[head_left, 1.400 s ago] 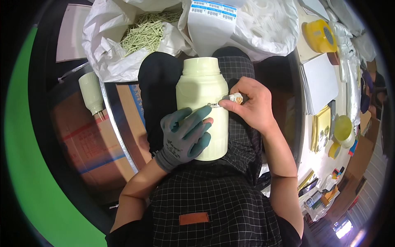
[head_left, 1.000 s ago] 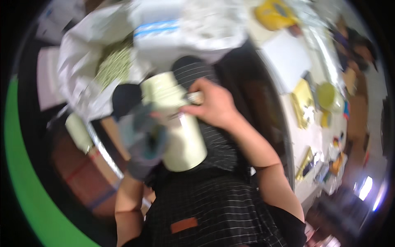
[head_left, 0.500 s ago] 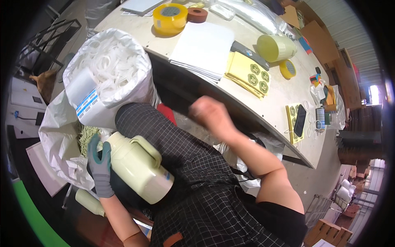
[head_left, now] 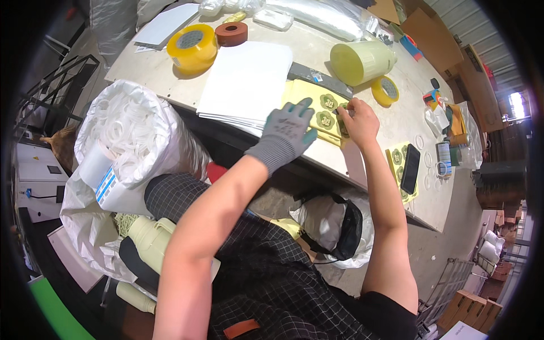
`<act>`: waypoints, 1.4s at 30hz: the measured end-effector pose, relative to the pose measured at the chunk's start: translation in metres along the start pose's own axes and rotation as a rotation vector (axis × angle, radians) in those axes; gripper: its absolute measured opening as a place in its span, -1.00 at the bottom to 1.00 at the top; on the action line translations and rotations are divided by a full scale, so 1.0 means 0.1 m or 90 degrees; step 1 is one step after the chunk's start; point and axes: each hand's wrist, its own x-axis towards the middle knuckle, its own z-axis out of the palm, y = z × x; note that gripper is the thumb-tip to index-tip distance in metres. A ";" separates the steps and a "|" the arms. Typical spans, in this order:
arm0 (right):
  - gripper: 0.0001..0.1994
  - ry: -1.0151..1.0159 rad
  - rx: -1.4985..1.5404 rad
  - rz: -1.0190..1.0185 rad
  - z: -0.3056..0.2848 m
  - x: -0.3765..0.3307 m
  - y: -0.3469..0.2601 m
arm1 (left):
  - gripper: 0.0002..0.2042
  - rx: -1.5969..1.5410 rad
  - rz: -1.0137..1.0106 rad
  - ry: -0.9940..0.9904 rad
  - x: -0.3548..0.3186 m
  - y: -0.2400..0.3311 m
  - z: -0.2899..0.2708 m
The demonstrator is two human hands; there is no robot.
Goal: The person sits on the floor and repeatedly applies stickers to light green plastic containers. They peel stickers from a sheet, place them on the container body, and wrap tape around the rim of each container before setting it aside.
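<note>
A stack of yellow sheets with green flower-shaped stickers lies by the table's front edge. My left hand, in a grey-green glove, rests on it with fingers stretched out. My bare right hand pinches a green sticker at the sheet's right side. Its fingertips partly cover that sticker. On my lap a pale green jug with a handle lies tilted, untouched by either hand and partly hidden behind my left forearm.
White paper, yellow tape, brown tape and a pale green cylinder are on the table. A phone lies on another sticker sheet. Left of my knee stands a white sack of clear plastic rings.
My left hand has left the jug and come up onto the yellow sheets. My right hand has moved right and up to the stickers. The view has shifted.
</note>
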 end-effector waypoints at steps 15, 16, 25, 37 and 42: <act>-0.54 0.046 0.047 -0.140 -0.22 -0.05 -0.06 | -0.46 0.067 -0.012 -0.089 0.37 0.14 0.26; -0.54 0.051 0.100 -0.157 -0.34 -0.11 -0.16 | -0.42 0.052 -0.021 -0.098 0.36 0.14 0.21; -0.64 -0.296 0.609 -0.087 -0.76 -0.52 -1.16 | -0.58 -0.360 0.008 -0.218 -0.63 0.19 -0.50; -0.54 -0.621 0.443 -0.430 -0.42 -1.30 -3.72 | -0.29 0.092 -0.447 0.381 -4.53 0.74 -0.97; -0.43 -0.607 0.334 -0.574 -0.41 -1.59 -4.32 | 0.00 0.041 -0.526 0.414 -4.81 0.75 -0.47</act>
